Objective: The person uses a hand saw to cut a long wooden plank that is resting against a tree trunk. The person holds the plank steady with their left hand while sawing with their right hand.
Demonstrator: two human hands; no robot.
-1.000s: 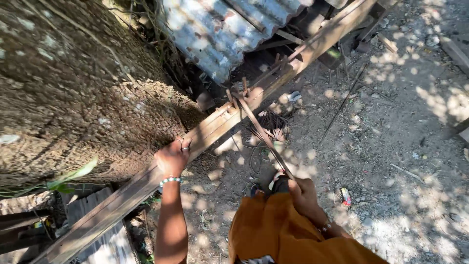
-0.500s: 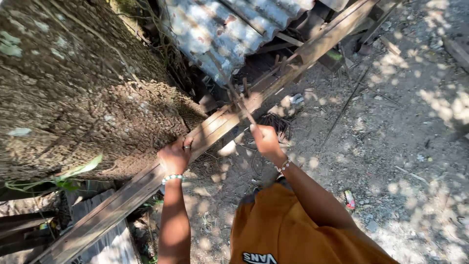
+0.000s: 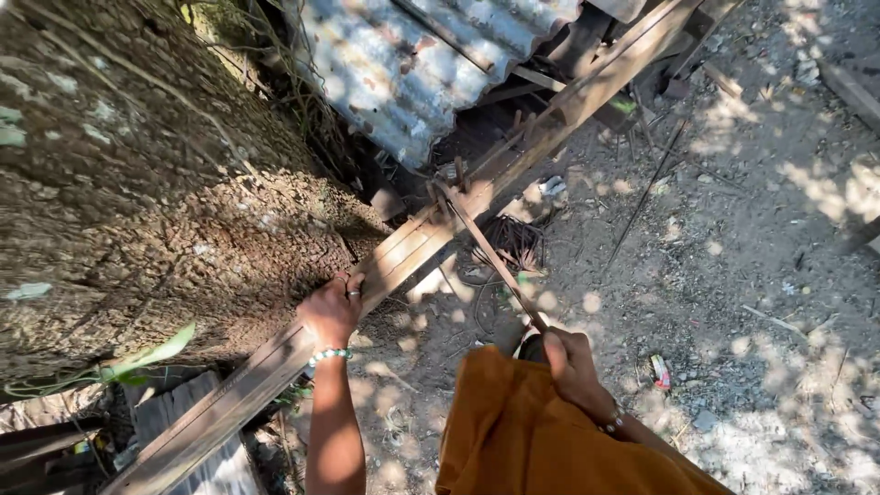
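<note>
Two bare hands work along a long wooden beam (image 3: 412, 247) that runs on a slant from the lower left to the upper right of the head view. At the far left stands a broad tree trunk (image 3: 137, 192) with rough, scaly bark, and a green leaf (image 3: 151, 355) lies at its foot. The beam passes just beside the trunk. The left hand (image 3: 332, 312) is clamped over the beam's upper edge, fingers curled tight around the wood; a ring shows on one finger, and a pale green bead bracelet (image 3: 328, 355) sits on the wrist. Above, a sheet of rusty corrugated metal (image 3: 403, 64) leans over the beam's far stretch. A thin metal rod (image 3: 486, 252) reaches from the middle of the beam down toward the person. The right hand (image 3: 573, 367) is closed in a fist about the rod's near end, just above the orange cloth (image 3: 541, 431) the person wears. To the right lies bare, dusty ground (image 3: 761, 275), dappled with sunlight and strewn with small twigs and scraps.
</note>
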